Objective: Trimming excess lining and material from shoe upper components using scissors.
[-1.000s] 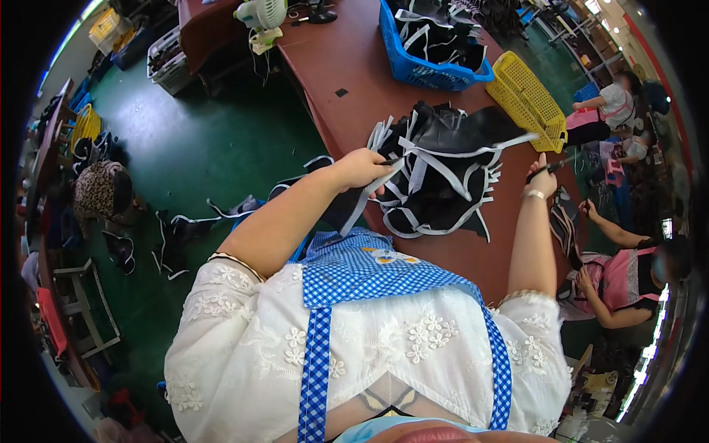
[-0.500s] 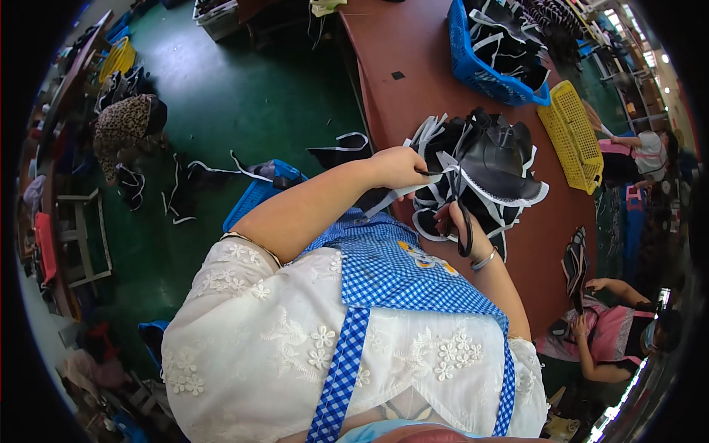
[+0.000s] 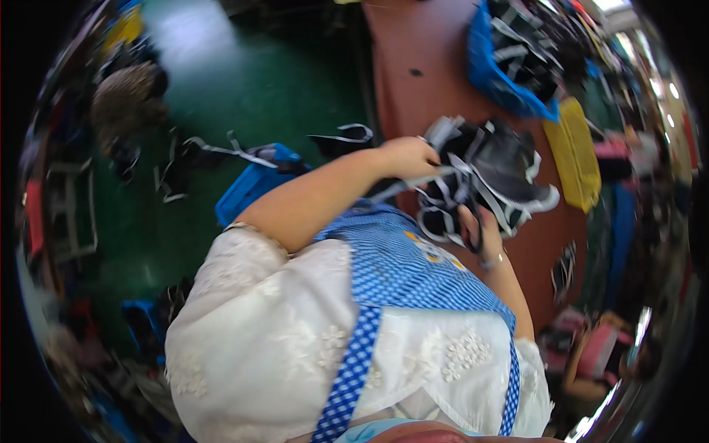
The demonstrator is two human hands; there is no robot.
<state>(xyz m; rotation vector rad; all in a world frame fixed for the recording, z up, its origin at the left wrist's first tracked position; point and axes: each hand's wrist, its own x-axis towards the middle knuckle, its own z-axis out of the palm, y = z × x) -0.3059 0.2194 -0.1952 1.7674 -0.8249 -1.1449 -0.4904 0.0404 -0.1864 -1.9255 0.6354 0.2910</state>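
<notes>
My left hand (image 3: 410,157) is closed on a black piece with white edging (image 3: 391,190), whose loose part hangs below the fingers. From that hand a white strip runs right toward the scissors (image 3: 475,210). My right hand (image 3: 490,230) grips these by their dark handles, blades pointing up and away; motion blur hides whether they are apart. Just beyond both hands a heap of black, white-edged pieces (image 3: 509,166), which look like shoe uppers, lies on the reddish-brown table (image 3: 413,44).
At the table's far right stand a blue basket (image 3: 480,70) full of similar pieces and a yellow basket (image 3: 580,166). Another blue basket (image 3: 247,193) sits left of my arm. More pieces trail across the green floor (image 3: 244,88). A co-worker in pink (image 3: 597,351) is at right.
The view has shifted and blurred, so most things sit slightly elsewhere in it. Both hands keep their holds over the heap. The co-worker at right has leaned or turned a little.
</notes>
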